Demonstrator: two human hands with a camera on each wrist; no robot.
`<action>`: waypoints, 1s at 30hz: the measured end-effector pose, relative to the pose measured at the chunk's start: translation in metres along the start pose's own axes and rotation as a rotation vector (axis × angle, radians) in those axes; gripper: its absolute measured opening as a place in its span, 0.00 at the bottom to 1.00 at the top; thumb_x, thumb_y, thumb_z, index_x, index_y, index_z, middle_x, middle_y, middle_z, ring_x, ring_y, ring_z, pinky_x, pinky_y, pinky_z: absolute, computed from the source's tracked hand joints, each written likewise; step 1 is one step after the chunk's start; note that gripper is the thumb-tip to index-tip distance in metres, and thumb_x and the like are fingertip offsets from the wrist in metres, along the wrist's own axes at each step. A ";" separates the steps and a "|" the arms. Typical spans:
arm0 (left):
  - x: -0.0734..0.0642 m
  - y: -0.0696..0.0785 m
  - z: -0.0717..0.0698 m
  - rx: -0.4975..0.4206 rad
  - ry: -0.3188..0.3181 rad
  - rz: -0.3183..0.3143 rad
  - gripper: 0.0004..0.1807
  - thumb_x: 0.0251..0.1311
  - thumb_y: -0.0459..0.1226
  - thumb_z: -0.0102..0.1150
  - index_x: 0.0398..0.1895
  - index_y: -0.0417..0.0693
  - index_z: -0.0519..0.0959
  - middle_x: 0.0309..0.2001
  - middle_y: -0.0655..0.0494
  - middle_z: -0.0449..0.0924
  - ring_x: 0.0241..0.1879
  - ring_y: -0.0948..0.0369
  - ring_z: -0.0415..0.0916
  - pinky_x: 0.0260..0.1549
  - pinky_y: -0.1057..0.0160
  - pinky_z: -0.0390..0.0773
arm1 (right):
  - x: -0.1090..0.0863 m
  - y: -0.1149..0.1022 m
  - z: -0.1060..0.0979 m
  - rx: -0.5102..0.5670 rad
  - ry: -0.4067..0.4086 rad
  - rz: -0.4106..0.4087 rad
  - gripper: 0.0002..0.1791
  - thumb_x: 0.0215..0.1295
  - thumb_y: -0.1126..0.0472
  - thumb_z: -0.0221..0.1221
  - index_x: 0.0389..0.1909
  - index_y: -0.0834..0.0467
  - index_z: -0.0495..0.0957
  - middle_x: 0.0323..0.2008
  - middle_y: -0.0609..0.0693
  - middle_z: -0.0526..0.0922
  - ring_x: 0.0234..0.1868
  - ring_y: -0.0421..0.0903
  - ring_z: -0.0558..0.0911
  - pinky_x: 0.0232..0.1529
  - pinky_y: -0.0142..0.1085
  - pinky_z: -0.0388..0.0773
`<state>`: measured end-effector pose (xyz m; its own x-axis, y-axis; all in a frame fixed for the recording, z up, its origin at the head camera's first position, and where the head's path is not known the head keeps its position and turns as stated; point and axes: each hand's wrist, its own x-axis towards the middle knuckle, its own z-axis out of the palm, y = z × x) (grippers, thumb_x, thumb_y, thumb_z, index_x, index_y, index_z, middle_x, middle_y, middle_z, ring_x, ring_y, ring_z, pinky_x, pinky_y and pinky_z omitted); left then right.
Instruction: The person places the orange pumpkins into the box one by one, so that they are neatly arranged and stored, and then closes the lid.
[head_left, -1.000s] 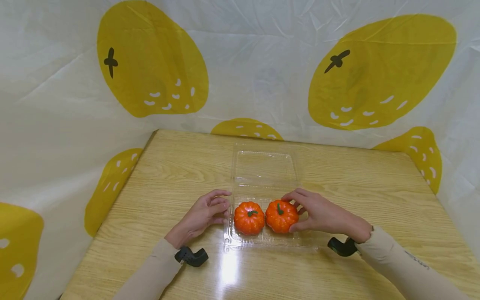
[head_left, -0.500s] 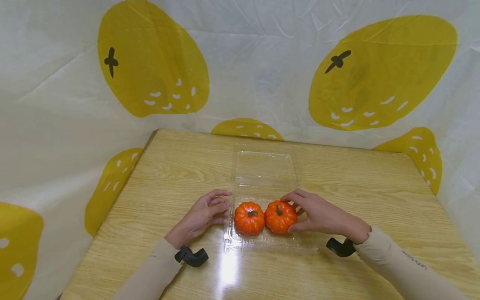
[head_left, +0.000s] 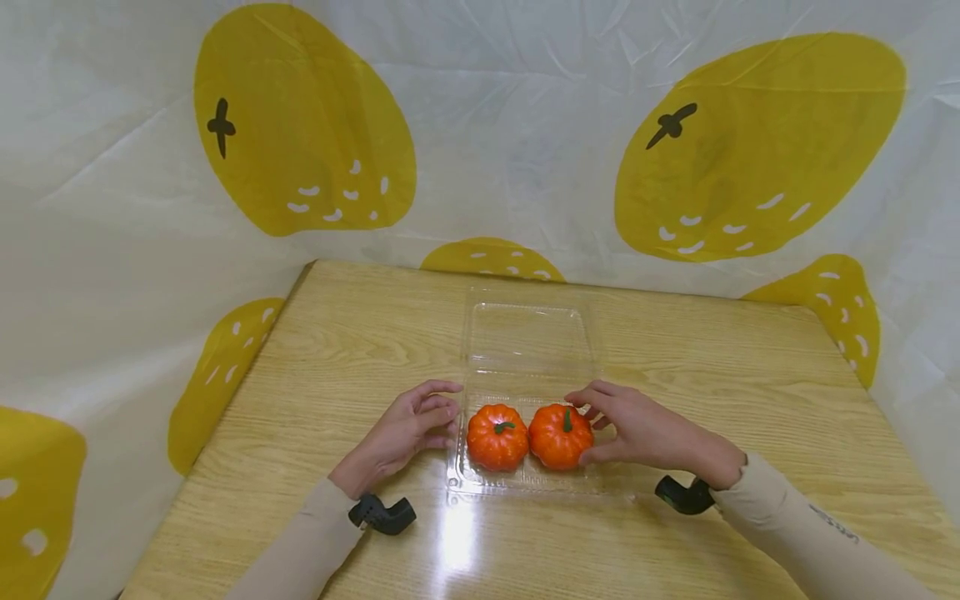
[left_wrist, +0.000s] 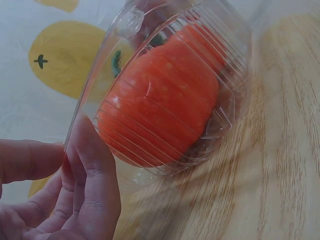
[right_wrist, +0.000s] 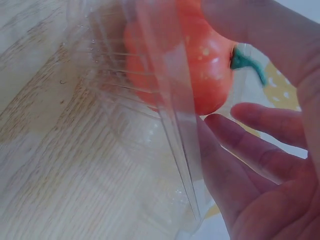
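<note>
Two orange toy pumpkins with green stems sit side by side in the base of a clear plastic clamshell container (head_left: 461,482). My left hand (head_left: 405,427) pinches the container's left rim between thumb (left_wrist: 30,159) and fingers, beside the left pumpkin (head_left: 497,450). My right hand (head_left: 641,429) holds the right pumpkin (head_left: 557,448) from its right side, fingertips at the back and thumb at the front. In the right wrist view, that pumpkin's stem (right_wrist: 247,65) points toward the palm side, and part of its body shows through the clear wall.
The container's lid (head_left: 525,333) lies folded back flat on the wooden table (head_left: 360,333), away from me. A white cloth (head_left: 517,150) printed with yellow fruit hangs behind the table and along its sides. Each wrist wears a black camera mount (head_left: 386,512).
The right pumpkin has tipped in my right hand, its stem now standing more upright and slightly farther right. My left hand has stayed at the container's left rim.
</note>
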<state>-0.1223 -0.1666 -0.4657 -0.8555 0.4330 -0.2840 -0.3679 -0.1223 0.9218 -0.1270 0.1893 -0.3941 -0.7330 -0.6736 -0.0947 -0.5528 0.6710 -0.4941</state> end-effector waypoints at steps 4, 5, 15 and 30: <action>0.000 -0.001 -0.001 -0.004 0.000 0.001 0.27 0.75 0.32 0.54 0.74 0.37 0.62 0.44 0.57 0.78 0.39 0.63 0.79 0.40 0.65 0.86 | 0.000 -0.001 -0.003 -0.002 -0.012 0.016 0.41 0.56 0.50 0.76 0.66 0.67 0.74 0.58 0.58 0.82 0.48 0.51 0.87 0.48 0.43 0.88; 0.001 -0.001 -0.001 -0.006 0.000 0.002 0.27 0.75 0.32 0.54 0.74 0.37 0.63 0.44 0.57 0.77 0.39 0.63 0.79 0.40 0.65 0.86 | -0.001 -0.001 -0.004 0.002 -0.015 0.019 0.42 0.56 0.49 0.76 0.66 0.66 0.73 0.58 0.59 0.81 0.48 0.52 0.87 0.48 0.43 0.88; 0.002 -0.003 -0.002 -0.002 0.000 0.005 0.28 0.74 0.32 0.55 0.74 0.37 0.63 0.45 0.57 0.78 0.39 0.62 0.79 0.40 0.64 0.86 | -0.006 0.005 -0.011 0.132 0.060 0.019 0.42 0.57 0.55 0.76 0.69 0.64 0.70 0.55 0.61 0.83 0.51 0.56 0.86 0.50 0.40 0.88; 0.003 -0.005 -0.001 0.001 0.018 0.015 0.28 0.74 0.32 0.55 0.74 0.39 0.64 0.44 0.58 0.78 0.38 0.63 0.78 0.39 0.66 0.85 | -0.010 0.026 -0.025 0.210 0.286 0.192 0.21 0.75 0.53 0.61 0.64 0.55 0.77 0.55 0.58 0.86 0.49 0.46 0.88 0.50 0.29 0.85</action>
<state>-0.1232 -0.1655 -0.4711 -0.8672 0.4152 -0.2750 -0.3548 -0.1277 0.9262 -0.1438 0.2217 -0.3850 -0.9123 -0.4087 0.0270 -0.3235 0.6786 -0.6594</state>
